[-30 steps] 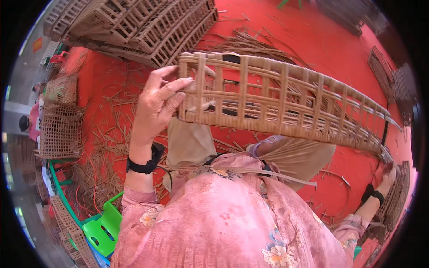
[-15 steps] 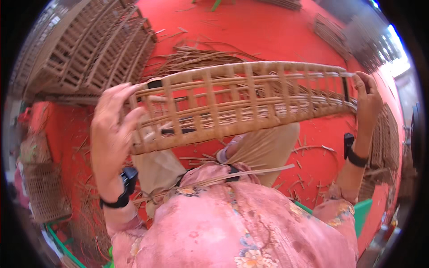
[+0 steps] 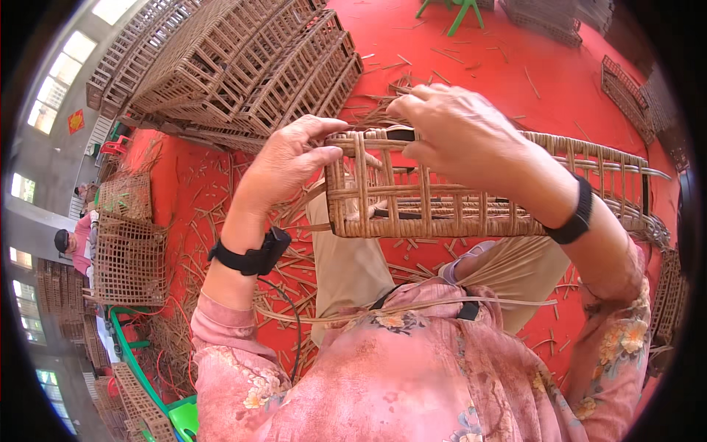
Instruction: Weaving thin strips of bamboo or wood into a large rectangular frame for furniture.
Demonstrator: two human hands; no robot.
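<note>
As head view shows, left hand (image 3: 283, 158) grasps upper corner (image 3: 342, 138) of woven lattice basket (image 3: 412, 227); basket held raised above beige trousers (image 3: 353, 269). Right hand (image 3: 471, 136) curls over top rim (image 3: 574, 144), fingertips near black band (image 3: 401, 135); whether strand is pinched, cannot tell. Judged done: lattice sides woven, rim wrapped along most visible length. Judged left: loose strand end (image 3: 660, 174) untrimmed at right, black band lacking wrap.

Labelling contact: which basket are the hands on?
The long central basket: left hand and right hand at its upper rim; neither touches the stacked baskets beyond.
</note>
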